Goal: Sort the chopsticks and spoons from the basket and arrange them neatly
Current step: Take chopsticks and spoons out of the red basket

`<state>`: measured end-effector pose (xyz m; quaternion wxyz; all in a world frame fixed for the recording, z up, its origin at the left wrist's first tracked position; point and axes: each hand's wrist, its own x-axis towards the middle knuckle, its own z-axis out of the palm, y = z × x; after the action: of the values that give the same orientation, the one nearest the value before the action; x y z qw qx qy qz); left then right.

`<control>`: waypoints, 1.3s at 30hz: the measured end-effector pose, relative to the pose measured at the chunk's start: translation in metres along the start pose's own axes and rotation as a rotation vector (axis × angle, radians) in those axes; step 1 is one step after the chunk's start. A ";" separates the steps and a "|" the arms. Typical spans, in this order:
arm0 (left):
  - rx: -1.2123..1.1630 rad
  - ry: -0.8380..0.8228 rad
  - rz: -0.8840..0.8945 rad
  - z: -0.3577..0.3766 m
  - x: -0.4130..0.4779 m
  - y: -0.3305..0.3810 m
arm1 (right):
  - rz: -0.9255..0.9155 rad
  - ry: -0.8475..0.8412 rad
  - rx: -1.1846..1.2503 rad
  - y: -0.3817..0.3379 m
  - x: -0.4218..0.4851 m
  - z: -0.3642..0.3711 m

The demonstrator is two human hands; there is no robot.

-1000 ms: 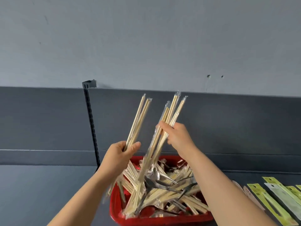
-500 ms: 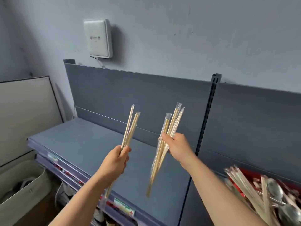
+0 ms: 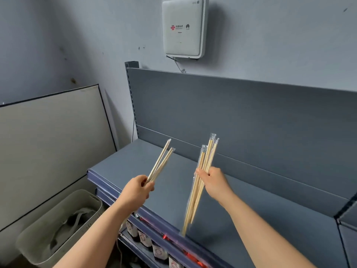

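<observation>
My left hand [image 3: 137, 191] grips a small bunch of clear-wrapped wooden chopsticks [image 3: 161, 163] that point up and to the right. My right hand [image 3: 213, 182] holds a larger bunch of wrapped chopsticks [image 3: 201, 182], nearly upright, their lower ends hanging below the hand. Both hands hover above the grey shelf [image 3: 154, 167]. The red basket is out of view.
The grey shelf back panel [image 3: 241, 117] rises behind the hands. A white wall box [image 3: 183, 28] hangs above it. A beige bin [image 3: 63, 225] stands on the floor at the lower left, beside a leaning pale board [image 3: 48, 142]. Packaged goods [image 3: 160, 252] sit on a lower shelf.
My view has swung left, away from the red basket, which has left the frame. Both hands carried their chopstick bunches over the bare shelf section.
</observation>
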<state>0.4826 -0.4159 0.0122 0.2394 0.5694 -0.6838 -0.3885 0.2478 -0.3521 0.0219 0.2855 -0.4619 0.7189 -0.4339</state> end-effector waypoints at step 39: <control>0.320 -0.321 0.690 -0.018 0.200 -0.053 | 0.431 0.568 -0.267 0.035 0.029 0.136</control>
<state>0.4805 -0.6165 -0.0430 0.1543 0.2692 -0.9150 -0.2581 0.3318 -0.4209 -0.0718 0.0969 -0.1948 0.9003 -0.3769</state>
